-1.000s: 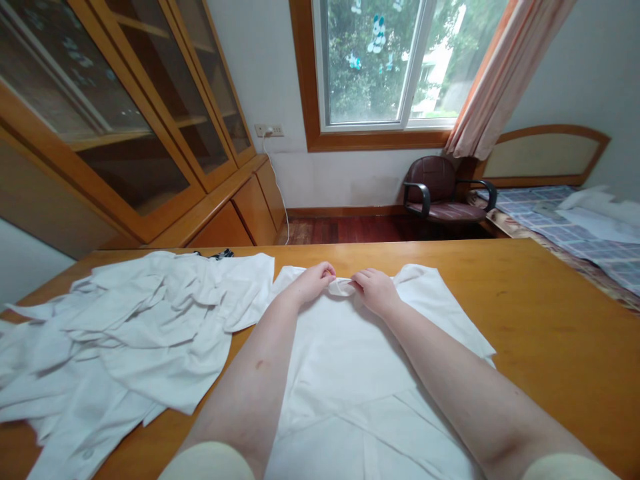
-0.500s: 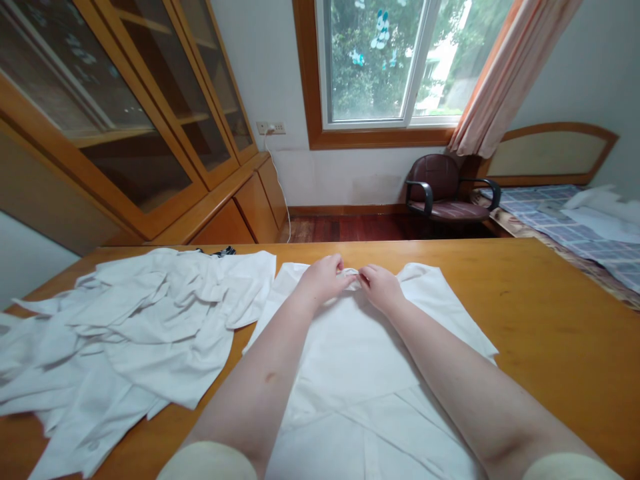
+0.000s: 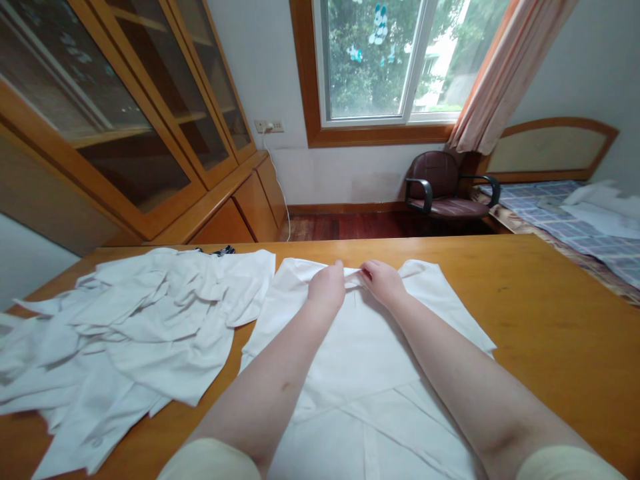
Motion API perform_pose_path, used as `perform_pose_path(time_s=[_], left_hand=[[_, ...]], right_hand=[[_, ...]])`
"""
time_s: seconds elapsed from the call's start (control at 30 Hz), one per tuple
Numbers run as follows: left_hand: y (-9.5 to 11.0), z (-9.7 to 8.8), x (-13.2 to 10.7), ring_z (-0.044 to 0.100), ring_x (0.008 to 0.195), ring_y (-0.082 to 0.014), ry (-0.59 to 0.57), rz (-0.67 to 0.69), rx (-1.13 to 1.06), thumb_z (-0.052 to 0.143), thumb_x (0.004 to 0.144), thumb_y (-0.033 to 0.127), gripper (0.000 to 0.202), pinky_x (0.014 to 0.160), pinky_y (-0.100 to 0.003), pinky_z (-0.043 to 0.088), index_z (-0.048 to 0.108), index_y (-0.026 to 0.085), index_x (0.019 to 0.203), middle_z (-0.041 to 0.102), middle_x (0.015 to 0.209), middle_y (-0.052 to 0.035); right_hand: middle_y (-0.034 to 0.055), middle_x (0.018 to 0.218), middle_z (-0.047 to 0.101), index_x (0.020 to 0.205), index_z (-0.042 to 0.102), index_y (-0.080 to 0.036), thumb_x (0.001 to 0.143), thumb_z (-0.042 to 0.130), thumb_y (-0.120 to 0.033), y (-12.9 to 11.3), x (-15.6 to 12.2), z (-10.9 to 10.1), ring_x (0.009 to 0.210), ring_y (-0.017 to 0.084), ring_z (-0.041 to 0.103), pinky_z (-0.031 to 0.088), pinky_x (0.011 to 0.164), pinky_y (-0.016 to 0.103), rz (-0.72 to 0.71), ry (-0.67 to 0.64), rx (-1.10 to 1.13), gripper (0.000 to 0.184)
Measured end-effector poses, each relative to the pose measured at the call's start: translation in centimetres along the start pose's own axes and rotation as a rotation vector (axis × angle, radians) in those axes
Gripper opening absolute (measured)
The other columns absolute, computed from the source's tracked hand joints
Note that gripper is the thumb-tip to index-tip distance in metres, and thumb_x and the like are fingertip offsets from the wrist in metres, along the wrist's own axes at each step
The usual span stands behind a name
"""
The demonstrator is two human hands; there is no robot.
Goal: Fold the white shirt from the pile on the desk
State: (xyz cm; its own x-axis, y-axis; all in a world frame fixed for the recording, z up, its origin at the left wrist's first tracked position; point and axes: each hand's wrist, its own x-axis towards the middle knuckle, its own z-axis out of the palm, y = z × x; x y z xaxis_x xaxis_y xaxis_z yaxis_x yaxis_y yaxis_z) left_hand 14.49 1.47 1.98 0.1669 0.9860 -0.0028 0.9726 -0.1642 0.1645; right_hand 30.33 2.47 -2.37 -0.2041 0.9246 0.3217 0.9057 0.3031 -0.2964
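Note:
A white shirt (image 3: 360,340) lies spread in front of me, its collar end toward the table's far edge. Folded parts cross over each other on its nearer half. At the collar, my left hand (image 3: 327,283) is closed with the thumb up, gripping the cloth; some of its fingers are hidden. Just to the right, my right hand (image 3: 383,280) pinches the same collar edge between thumb and fingers. A short strip of collar shows between the two hands.
A loose heap of white shirts (image 3: 150,327) covers the left of the wooden table (image 3: 560,333). Beyond stand a glass-door cabinet (image 3: 150,133), a maroon armchair (image 3: 435,183) and a bed (image 3: 580,207). A window (image 3: 375,67) with a pink curtain (image 3: 515,73) is straight ahead.
My left hand has turned so its thumb points up, and it sits slightly left along the collar. The gap between the hands is wider. My right hand has barely moved.

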Motion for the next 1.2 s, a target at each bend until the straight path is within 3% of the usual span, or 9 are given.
perform_pose_path(time_s=[0.23,0.47,0.6,0.7,0.8,1.03,1.2], left_hand=[[0.9,0.1,-0.2,0.065,0.085,-0.0211,-0.072,0.007,0.102,0.037,0.085,0.005,0.042,0.072,-0.029,0.047,0.041,0.008,0.127,0.066,0.093,-0.0146],[0.3,0.9,-0.1,0.055,0.097,-0.0205,0.166,0.159,0.075,0.045,0.088,0.02,0.015,0.082,-0.031,0.043,0.055,0.019,0.099,0.06,0.1,-0.0085],[-0.6,1.2,0.4,0.057,0.093,-0.0193,0.124,0.163,0.056,0.042,0.089,0.02,0.02,0.08,-0.029,0.042,0.058,0.02,0.101,0.062,0.095,-0.0067],[-1.1,1.3,0.7,0.059,0.09,-0.0204,0.082,0.106,0.05,0.042,0.09,0.023,0.023,0.078,-0.03,0.043,0.059,0.019,0.105,0.064,0.095,-0.0079],[-1.3,1.3,0.9,0.06,0.088,-0.0205,0.059,0.055,0.057,0.041,0.089,0.02,0.025,0.076,-0.03,0.043,0.059,0.019,0.105,0.064,0.093,-0.008],[-1.3,1.1,1.0,0.059,0.088,-0.0213,0.069,0.092,0.083,0.041,0.085,0.012,0.02,0.074,-0.031,0.045,0.057,0.018,0.095,0.061,0.094,-0.0086],[-1.2,0.9,1.0,0.058,0.092,-0.0219,0.047,0.042,0.081,0.039,0.084,0.008,0.025,0.075,-0.03,0.045,0.058,0.019,0.097,0.061,0.096,-0.0089]], right_hand=[[0.0037,0.087,0.065,0.088,0.064,-0.021,0.089,0.045,-0.026,-0.3,-0.1,-0.4,0.079,0.016,0.055,0.032,0.065,0.024,-0.023,-0.038,-0.034,0.019],[0.0053,0.083,0.064,0.086,0.064,-0.019,0.09,0.042,-0.026,-0.6,-0.1,-0.6,0.075,0.015,0.054,0.03,0.064,0.025,-0.077,-0.084,-0.083,0.024],[0.0048,0.085,0.064,0.087,0.064,-0.02,0.092,0.04,-0.035,-0.6,0.1,-0.8,0.076,0.015,0.055,0.031,0.064,0.025,-0.077,-0.117,-0.09,0.029],[0.0052,0.083,0.065,0.085,0.064,-0.019,0.087,0.047,-0.047,-0.6,0.3,-1.3,0.075,0.017,0.056,0.031,0.066,0.026,-0.152,-0.217,-0.124,0.032],[0.006,0.086,0.066,0.089,0.065,-0.02,0.083,0.055,-0.045,-0.3,0.6,-1.8,0.081,0.019,0.058,0.033,0.07,0.027,-0.185,-0.269,-0.174,0.028],[0.0076,0.091,0.068,0.093,0.07,-0.021,0.088,0.048,-0.032,1.2,1.2,-2.3,0.084,0.018,0.059,0.036,0.075,0.026,-0.067,-0.179,-0.202,0.025],[0.0047,0.097,0.068,0.099,0.071,-0.025,0.086,0.048,-0.024,2.1,1.3,-2.0,0.086,0.017,0.059,0.038,0.074,0.025,-0.012,-0.095,-0.173,0.026]])
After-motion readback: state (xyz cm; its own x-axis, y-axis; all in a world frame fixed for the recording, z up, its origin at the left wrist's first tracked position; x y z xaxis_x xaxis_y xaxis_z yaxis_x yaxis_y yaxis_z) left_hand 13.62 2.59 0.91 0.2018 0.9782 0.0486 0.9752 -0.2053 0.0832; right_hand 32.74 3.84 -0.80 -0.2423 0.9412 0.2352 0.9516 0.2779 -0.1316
